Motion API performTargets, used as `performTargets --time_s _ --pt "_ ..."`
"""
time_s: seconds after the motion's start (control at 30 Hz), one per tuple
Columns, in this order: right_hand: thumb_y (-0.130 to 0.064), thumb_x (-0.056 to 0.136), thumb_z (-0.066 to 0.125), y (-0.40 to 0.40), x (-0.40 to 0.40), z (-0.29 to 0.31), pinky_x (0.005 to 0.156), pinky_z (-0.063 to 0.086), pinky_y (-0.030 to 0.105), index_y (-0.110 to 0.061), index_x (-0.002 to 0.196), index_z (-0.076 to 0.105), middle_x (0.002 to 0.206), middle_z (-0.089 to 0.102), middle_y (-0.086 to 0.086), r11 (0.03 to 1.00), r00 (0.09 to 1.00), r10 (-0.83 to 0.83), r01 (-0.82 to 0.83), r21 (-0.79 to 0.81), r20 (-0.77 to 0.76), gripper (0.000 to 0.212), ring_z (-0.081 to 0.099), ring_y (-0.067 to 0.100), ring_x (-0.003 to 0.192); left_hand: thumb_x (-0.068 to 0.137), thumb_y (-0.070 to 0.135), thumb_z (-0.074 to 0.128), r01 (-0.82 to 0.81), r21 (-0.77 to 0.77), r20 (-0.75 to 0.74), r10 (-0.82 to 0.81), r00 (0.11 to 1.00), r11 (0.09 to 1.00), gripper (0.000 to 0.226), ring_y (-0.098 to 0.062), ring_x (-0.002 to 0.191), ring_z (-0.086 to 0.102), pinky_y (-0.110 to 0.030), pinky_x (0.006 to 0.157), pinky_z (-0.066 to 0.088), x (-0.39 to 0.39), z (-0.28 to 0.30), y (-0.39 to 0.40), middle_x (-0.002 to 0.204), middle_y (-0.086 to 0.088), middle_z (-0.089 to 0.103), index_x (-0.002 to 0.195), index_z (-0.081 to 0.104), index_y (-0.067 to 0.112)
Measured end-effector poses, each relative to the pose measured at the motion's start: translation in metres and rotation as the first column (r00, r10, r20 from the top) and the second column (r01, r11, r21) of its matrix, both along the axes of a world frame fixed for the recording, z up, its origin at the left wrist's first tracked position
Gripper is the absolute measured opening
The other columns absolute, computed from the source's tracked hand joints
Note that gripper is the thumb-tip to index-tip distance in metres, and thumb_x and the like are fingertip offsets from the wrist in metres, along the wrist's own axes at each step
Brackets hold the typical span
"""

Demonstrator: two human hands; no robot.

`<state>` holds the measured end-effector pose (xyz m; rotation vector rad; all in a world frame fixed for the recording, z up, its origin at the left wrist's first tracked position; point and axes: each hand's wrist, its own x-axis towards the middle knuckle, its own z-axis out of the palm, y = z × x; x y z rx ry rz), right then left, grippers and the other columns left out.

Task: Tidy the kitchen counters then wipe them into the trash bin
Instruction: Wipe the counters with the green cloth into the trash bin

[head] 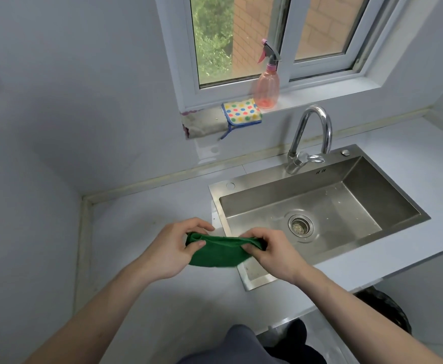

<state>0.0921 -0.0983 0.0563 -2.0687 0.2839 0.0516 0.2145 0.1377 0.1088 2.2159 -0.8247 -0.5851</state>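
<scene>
Left hand: fingers curled, pinching left end of green cloth.
Right hand: fingers curled, pinching right end of same cloth.
Cloth: stretched between both hands, held above white counter at front left corner of steel sink.
Windowsill: pink spray bottle upright; polka-dot sponge cloth just beside it, to its left.
Trash bin: dark, below counter edge, partly visible.

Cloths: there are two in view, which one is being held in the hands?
The plain green cloth, stretched between the left hand and right hand by the sink. The polka-dot cloth lies untouched on the windowsill.
</scene>
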Motion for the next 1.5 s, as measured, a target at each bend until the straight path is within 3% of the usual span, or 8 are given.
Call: performTargets --time_s 0.27,0.47,0.7,0.83,0.97,1.23,1.33,1.5 --pt "-0.017 0.089 0.061 0.023 -0.055 -0.065 0.083 0.052 0.019 -0.042 0.102 0.074 0.093 0.068 -0.036 0.962 0.946 0.172 -0.220 -0.159 -0.273 0.031 0.065 -0.008 0.091 0.086 0.030 0.071 0.251 0.359 -0.081 -0.238 0.968 0.899 0.030 -0.003 0.097 0.062 -0.020 0.084 0.048 -0.048 -0.084 0.016 0.103 0.020 0.068 0.114 0.065 0.035" --pt "-0.028 0.081 0.054 0.034 -0.084 -0.104 0.089 0.052 0.026 -0.057 0.080 0.060 0.100 0.072 -0.024 0.955 0.885 0.181 -0.263 -0.140 -0.428 0.029 0.066 0.000 0.096 0.087 0.026 0.064 0.377 0.437 -0.188 -0.327 0.926 0.817 0.020 -0.020 0.104 0.059 -0.034 0.091 0.049 -0.079 -0.144 0.024 0.112 0.002 0.064 0.107 0.066 0.026" --pt "-0.025 0.093 0.063 0.017 -0.047 -0.102 0.090 0.049 0.023 -0.032 0.114 0.069 0.109 0.072 -0.015 0.974 0.943 0.060 -0.128 -0.189 -0.328 0.024 0.066 0.008 0.102 0.093 0.029 0.059 0.172 0.371 -0.090 -0.149 0.985 0.913 0.018 -0.019 0.104 0.061 -0.032 0.091 0.050 -0.045 -0.144 0.011 0.115 0.004 0.066 0.111 0.064 0.027" --pt "-0.029 0.090 0.069 0.017 -0.021 -0.105 0.103 0.046 0.027 -0.027 0.138 0.056 0.130 0.065 -0.006 0.975 0.935 -0.133 0.063 -0.214 -0.329 0.050 0.061 0.015 0.120 0.092 0.023 0.056 -0.008 0.417 0.113 -0.044 0.993 0.909 0.038 -0.020 0.114 0.057 -0.033 0.097 0.047 -0.028 -0.150 0.006 0.129 0.003 0.059 0.130 0.056 0.024" --pt "-0.041 0.084 0.075 0.018 -0.022 -0.117 0.109 0.043 0.036 -0.016 0.154 0.034 0.147 0.052 0.004 0.964 0.865 -0.206 0.100 -0.245 -0.457 0.085 0.051 0.025 0.134 0.086 0.017 0.055 0.076 0.428 0.216 -0.184 0.959 0.900 0.051 -0.021 0.124 0.046 -0.035 0.106 0.040 -0.042 -0.159 -0.001 0.138 0.002 0.048 0.137 0.050 0.023" --pt "-0.037 0.074 0.080 0.015 -0.026 -0.133 0.087 0.056 0.034 -0.019 0.142 0.048 0.102 0.069 -0.006 0.955 0.809 -0.296 0.266 -0.132 -0.509 0.078 0.065 0.019 0.106 0.085 0.019 0.049 0.296 0.465 0.029 -0.349 0.937 0.834 0.064 -0.019 0.139 0.035 -0.036 0.118 0.031 -0.071 -0.180 0.004 0.156 0.006 0.037 0.149 0.043 0.026" --pt "-0.021 0.078 0.079 0.012 -0.021 -0.125 0.066 0.051 0.021 -0.017 0.132 0.056 0.092 0.068 -0.002 0.938 0.793 -0.316 0.344 -0.045 -0.520 0.059 0.067 0.012 0.086 0.086 0.021 0.052 0.234 0.368 0.014 -0.257 0.966 0.900 0.057 -0.015 0.138 0.036 -0.031 0.119 0.029 -0.065 -0.177 0.007 0.154 0.008 0.039 0.142 0.053 0.028" --pt "-0.012 0.074 0.078 0.019 -0.013 -0.102 0.063 0.056 0.024 -0.017 0.116 0.065 0.093 0.071 0.003 0.898 0.807 -0.341 0.432 0.087 -0.481 0.044 0.071 0.015 0.081 0.086 0.023 0.057 -0.008 0.345 -0.013 0.013 1.000 0.939 0.043 -0.011 0.125 0.052 -0.024 0.107 0.042 -0.053 -0.169 0.026 0.134 0.012 0.055 0.129 0.062 0.028"
